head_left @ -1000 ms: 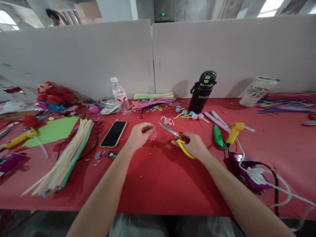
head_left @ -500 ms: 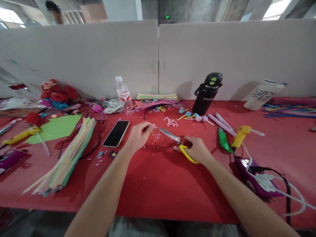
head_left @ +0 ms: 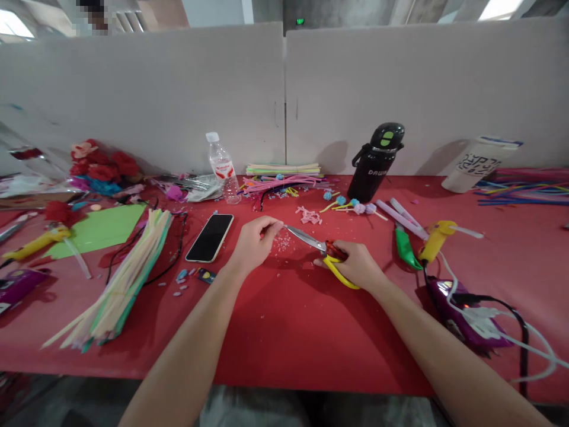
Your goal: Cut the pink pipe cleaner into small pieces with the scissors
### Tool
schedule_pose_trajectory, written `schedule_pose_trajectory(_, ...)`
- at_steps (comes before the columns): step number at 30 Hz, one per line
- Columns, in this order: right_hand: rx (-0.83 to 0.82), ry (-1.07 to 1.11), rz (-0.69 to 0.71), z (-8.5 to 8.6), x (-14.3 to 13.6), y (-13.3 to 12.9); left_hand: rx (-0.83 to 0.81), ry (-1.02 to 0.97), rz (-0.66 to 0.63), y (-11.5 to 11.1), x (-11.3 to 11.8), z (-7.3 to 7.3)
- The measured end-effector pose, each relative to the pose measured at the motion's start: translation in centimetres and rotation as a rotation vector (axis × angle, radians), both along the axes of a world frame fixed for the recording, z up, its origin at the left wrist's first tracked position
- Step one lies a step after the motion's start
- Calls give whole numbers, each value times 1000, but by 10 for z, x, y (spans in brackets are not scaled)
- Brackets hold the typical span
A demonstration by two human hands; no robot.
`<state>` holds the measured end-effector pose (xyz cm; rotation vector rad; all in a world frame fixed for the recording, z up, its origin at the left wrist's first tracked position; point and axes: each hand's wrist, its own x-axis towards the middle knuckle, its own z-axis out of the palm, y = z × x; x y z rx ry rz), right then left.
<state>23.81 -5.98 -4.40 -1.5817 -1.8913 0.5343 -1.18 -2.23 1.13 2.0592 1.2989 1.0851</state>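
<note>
My right hand [head_left: 353, 264] is closed round the yellow and red handles of a pair of scissors [head_left: 307, 238]. The blades point left and their tip meets the fingertips of my left hand [head_left: 255, 240]. That hand is pinched; whatever sits in the pinch is too small to make out. Tiny pale pink clippings [head_left: 282, 242] are scattered on the red table [head_left: 284, 332] under the blade tips. Just behind them lies a small heap of pink fuzzy pieces [head_left: 308, 215].
A phone [head_left: 210, 238] and a bundle of pipe cleaners [head_left: 120, 284] lie to the left. At the back stand a plastic bottle [head_left: 223, 169] and a black flask [head_left: 374, 166]. A yellow glue gun [head_left: 436, 242] and a purple box with cables [head_left: 466, 317] are at the right.
My left hand has shifted slightly right, and its fingertips now meet the scissor tip. The scissor blades look closer together. The whole view has moved a little.
</note>
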Motion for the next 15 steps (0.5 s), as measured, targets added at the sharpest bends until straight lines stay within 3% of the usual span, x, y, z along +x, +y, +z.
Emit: schedule_pose_trajectory(15,-15,17,15,4,0,1,-56,31,-1,-4,1,6)
